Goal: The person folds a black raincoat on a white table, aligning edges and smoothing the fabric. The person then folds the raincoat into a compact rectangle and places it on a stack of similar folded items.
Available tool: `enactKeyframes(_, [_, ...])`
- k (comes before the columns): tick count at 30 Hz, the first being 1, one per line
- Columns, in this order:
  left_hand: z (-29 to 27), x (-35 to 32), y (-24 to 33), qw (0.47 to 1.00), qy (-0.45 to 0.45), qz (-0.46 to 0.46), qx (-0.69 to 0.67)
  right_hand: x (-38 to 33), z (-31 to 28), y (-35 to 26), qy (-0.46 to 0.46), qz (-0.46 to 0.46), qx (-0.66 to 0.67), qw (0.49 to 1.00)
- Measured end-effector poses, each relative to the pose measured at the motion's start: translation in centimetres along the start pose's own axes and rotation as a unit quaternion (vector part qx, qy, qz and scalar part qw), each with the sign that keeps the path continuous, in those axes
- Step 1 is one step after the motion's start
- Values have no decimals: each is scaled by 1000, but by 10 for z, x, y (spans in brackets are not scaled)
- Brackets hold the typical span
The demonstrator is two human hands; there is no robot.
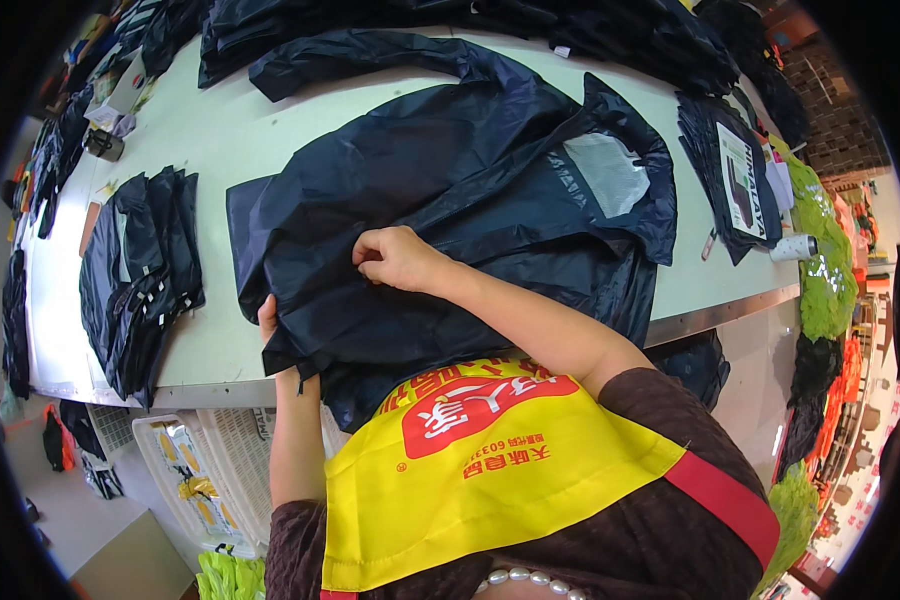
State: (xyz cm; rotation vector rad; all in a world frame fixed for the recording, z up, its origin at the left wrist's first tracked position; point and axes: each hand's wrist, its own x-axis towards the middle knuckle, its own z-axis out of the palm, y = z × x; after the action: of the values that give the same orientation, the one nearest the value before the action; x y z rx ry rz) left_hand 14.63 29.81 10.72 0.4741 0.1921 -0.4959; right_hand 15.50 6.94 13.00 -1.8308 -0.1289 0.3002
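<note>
- Head view: a dark navy jacket (450, 190) lay spread across the pale worktable (220, 130), its lower part hanging over the near edge toward the person.
- The right hand (395, 258) rested on the middle of the jacket, fingers curled together and pinching a fold of the fabric.
- The left hand (268, 318) was at the jacket's left edge, near the table's front; only a few fingers showed, the rest tucked under the cloth, so how firmly it gripped could not be told.
- A clear plastic panel (610, 172) showed inside the jacket near its hood, on the right side.
- A stack of folded dark garments (140, 275) sat to the left on the table, well apart from the jacket.
- More dark jackets (450, 25) were heaped along the far edge.
- A pile of bagged dark items (735, 175) lay at the right end, with a white roll (793, 247) just beside it.
- A white plastic crate (185, 480) stood below the table's near edge, at the left.
- The person wore a yellow apron (480, 470) with a red strap.
</note>
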Motion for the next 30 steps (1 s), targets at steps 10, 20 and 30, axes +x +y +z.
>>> enactKeyframes(10, [-51,6,74,873,152,179,428,-14,-82,-11,15,53,-395,917])
enactKeyframes(20, [-104,41,82,679,286,195,648,-92,-298,109,170,123,-497,842])
enactKeyframes(30, [93,34,26,427,196,477,743,-83,-273,51,110,-71,-542,830])
